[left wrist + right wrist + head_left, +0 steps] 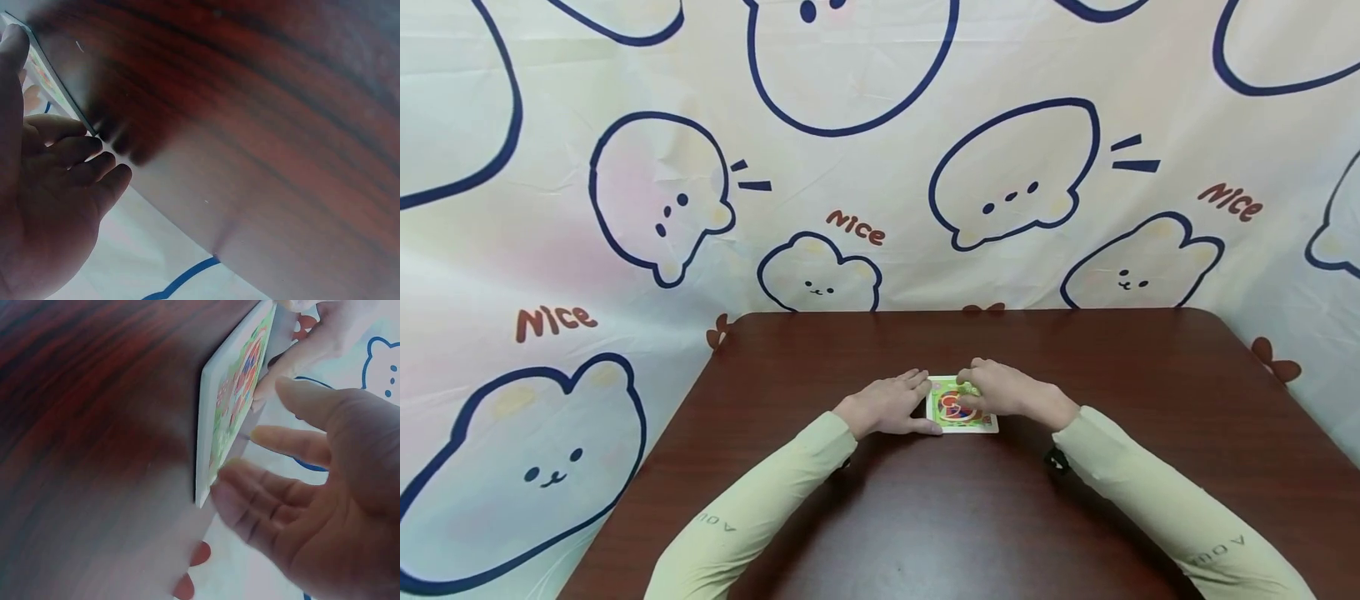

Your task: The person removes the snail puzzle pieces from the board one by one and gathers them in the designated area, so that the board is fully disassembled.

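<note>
A flat square board [953,407] with a pale rim lies on the brown table. Its green face carries a round red, orange and blue picture; whether this is a puzzle I cannot tell. My left hand [891,403] is at the board's left side, thumb by the near corner, extended fingers by the far one. Over the board's right part is my right hand [1006,390], its fingers partly bent and thumb apart from them. In the right wrist view, the right fingertips [228,481] come close to the board's edge; contact is unclear. Nothing shows in that hand's grasp.
The dark brown tabletop [865,533] reaches back to a pale cloth [910,183] printed with cartoon bears and the word Nice. Cloth also hangs along both sides. Dark bands show at both wrists, under light sleeves [760,500].
</note>
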A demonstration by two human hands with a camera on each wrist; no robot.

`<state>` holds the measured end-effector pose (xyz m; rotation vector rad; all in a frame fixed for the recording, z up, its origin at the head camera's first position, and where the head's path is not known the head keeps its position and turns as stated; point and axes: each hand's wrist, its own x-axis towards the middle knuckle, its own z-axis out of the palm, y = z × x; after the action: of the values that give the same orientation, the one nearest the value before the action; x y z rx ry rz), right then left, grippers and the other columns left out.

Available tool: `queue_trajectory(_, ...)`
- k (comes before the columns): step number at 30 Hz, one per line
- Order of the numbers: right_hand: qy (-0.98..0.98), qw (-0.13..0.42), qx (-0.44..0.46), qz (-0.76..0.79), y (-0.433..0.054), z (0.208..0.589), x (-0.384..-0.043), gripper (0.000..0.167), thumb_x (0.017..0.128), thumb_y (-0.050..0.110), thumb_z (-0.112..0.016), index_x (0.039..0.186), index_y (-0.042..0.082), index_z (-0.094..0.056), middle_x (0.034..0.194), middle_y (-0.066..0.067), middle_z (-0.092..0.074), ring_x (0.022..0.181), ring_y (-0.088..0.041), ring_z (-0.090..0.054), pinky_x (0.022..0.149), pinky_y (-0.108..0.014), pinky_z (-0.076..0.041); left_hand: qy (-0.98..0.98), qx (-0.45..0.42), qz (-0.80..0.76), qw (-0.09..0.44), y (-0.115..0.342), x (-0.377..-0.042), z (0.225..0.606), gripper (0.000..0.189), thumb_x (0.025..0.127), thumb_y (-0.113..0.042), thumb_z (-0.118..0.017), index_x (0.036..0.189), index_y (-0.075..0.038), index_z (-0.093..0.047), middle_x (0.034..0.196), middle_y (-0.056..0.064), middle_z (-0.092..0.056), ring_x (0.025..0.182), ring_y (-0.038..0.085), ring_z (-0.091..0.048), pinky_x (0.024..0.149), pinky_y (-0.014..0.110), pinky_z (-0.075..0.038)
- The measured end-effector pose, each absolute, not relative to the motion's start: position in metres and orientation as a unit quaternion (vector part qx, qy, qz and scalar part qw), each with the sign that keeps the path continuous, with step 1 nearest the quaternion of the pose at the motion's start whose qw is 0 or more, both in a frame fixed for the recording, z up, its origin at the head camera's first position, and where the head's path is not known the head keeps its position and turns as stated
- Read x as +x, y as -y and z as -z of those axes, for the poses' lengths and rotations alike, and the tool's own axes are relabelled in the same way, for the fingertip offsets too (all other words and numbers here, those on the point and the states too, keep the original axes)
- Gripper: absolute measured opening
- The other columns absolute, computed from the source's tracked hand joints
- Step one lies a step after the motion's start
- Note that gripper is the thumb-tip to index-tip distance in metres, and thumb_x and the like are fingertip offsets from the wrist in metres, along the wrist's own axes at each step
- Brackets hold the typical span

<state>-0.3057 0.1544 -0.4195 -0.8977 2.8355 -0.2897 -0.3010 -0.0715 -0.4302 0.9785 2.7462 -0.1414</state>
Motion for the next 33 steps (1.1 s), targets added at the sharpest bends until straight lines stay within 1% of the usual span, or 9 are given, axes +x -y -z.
queue_trajectory(5,-0.936,0.094,-0.31,0.137,-0.147,0.423,-0.315,0.036,0.094,0.032,-0.066,0.122,0.01,-0.066,0.098,-0.005,-0.061,0.078,-0.013,-0.053,0.069,-0.029,-0.048,-0.934,0.337,0.052,0.107,0.072,-0.3,0.432,0.098,0.085,-0.08,-0.042,0.156,-0.014,-0.028,0.164,0.008,-0.024,0.152,0.022,-0.021,0.119,0.039,-0.032)
queue_trajectory(9,-0.934,0.102,-0.311,0.143,-0.144,0.423,-0.319,0.036,0.094,0.031,-0.066,0.124,0.01,-0.064,0.097,-0.005,-0.06,0.075,-0.013,-0.053,0.066,-0.028,-0.046,-0.933,0.341,0.053,0.105,0.071,-0.3,0.432,0.097,0.085,-0.08,-0.041,0.156,-0.014,-0.029,0.163,0.008,-0.024,0.152,0.022,-0.022,0.119,0.039,-0.031)
queue_trajectory(16,-0.931,0.098,-0.325,0.135,-0.139,0.424,-0.328,0.035,0.093,0.026,-0.067,0.122,0.006,-0.066,0.101,-0.009,-0.062,0.08,-0.014,-0.057,0.07,-0.031,-0.051,-0.931,0.347,0.07,0.094,0.071,-0.301,0.433,0.098,0.085,-0.081,-0.039,0.156,-0.013,-0.028,0.163,0.008,-0.025,0.152,0.023,-0.022,0.121,0.038,-0.027)
queue_trajectory(20,-0.931,0.102,-0.317,0.151,-0.136,0.424,-0.333,0.032,0.094,0.022,-0.065,0.121,0.005,-0.066,0.1,-0.01,-0.065,0.078,-0.013,-0.06,0.068,-0.029,-0.051,-0.93,0.347,0.076,0.091,0.071,-0.302,0.433,0.099,0.085,-0.082,-0.038,0.156,-0.013,-0.027,0.163,0.008,-0.026,0.152,0.023,-0.022,0.122,0.038,-0.026)
queue_trajectory(26,-0.929,0.11,-0.316,0.16,-0.131,0.424,-0.335,0.033,0.096,0.024,-0.064,0.122,0.004,-0.067,0.101,-0.009,-0.071,0.077,-0.01,-0.063,0.068,-0.028,-0.053,-0.929,0.352,0.079,0.087,0.071,-0.303,0.434,0.099,0.085,-0.083,-0.037,0.156,-0.014,-0.027,0.163,0.008,-0.026,0.152,0.023,-0.022,0.122,0.039,-0.024)
queue_trajectory(33,-0.932,0.1,-0.318,0.142,-0.131,0.429,-0.336,0.03,0.094,0.023,-0.066,0.119,0.006,-0.068,0.102,-0.01,-0.068,0.084,-0.015,-0.062,0.073,-0.032,-0.053,-0.927,0.357,0.08,0.086,0.07,-0.305,0.434,0.099,0.085,-0.082,-0.038,0.156,-0.013,-0.027,0.163,0.008,-0.027,0.152,0.023,-0.022,0.122,0.038,-0.025)
